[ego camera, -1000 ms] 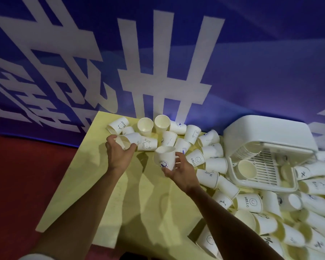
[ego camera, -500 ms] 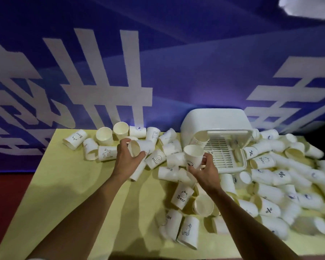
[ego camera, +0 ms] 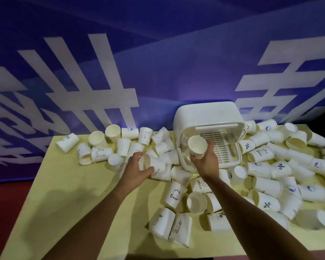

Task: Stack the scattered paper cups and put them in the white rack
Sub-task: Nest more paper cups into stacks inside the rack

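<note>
A: Near side?
B: Yellow table (ego camera: pixel 64 184). Loose paper cups (ego camera: pixel 266 201) lie tipped over, mostly centre and right; the "Bear" cup (ego camera: pixel 174 194) is near centre.
A: Hands?
B: Left hand (ego camera: pixel 137 168) is curled round a sideways cup (ego camera: pixel 151 163), mouth facing left, at the pile. Right hand (ego camera: pixel 206 162) grips a second cup (ego camera: pixel 197 147), mouth tilted toward the camera, at the open front of the white rack (ego camera: pixel 204 113).
A: Beyond?
B: The rack sits at the far edge, cups on both sides; blue backdrop (ego camera: pixel 158 72) behind.
</note>
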The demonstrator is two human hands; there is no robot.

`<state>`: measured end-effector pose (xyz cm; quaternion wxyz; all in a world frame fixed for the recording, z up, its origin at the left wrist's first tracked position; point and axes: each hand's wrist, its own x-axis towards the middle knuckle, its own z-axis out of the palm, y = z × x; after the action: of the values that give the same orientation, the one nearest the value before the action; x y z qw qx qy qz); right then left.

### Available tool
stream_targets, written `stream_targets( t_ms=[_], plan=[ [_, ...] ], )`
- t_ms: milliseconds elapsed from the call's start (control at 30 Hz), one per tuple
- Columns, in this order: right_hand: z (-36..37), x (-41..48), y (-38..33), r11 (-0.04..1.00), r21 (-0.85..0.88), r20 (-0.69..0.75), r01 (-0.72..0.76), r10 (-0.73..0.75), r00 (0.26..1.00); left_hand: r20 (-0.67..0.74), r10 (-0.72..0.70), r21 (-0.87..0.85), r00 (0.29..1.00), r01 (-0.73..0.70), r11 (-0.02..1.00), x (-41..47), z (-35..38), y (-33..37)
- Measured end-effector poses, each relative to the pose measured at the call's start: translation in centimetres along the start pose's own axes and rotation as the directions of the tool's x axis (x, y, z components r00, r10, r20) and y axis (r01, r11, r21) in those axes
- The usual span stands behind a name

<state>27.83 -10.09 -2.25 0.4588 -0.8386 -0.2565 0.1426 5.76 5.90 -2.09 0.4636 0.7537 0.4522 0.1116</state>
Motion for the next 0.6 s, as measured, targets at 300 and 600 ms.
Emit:
stream_targets(
  t_ms=[300, 600],
  plan=[
    [0.2, 0.4, 0.7, 0.997, -0.045, 0.075, -0.065, 0.068, 0.995, 0.052, -0.037, 0.032, 0.998, 0.035, 0.999, -0.9, 1.2, 0.7],
    [-0.6, -1.4, 0.5, 0.986, -0.097, 0.162, 0.132, -0.115, 0.98, 0.085, -0.073, -0.032, 0.994, 0.076, 0.997, 0.1, 3.3, 3.8]
  ],
)
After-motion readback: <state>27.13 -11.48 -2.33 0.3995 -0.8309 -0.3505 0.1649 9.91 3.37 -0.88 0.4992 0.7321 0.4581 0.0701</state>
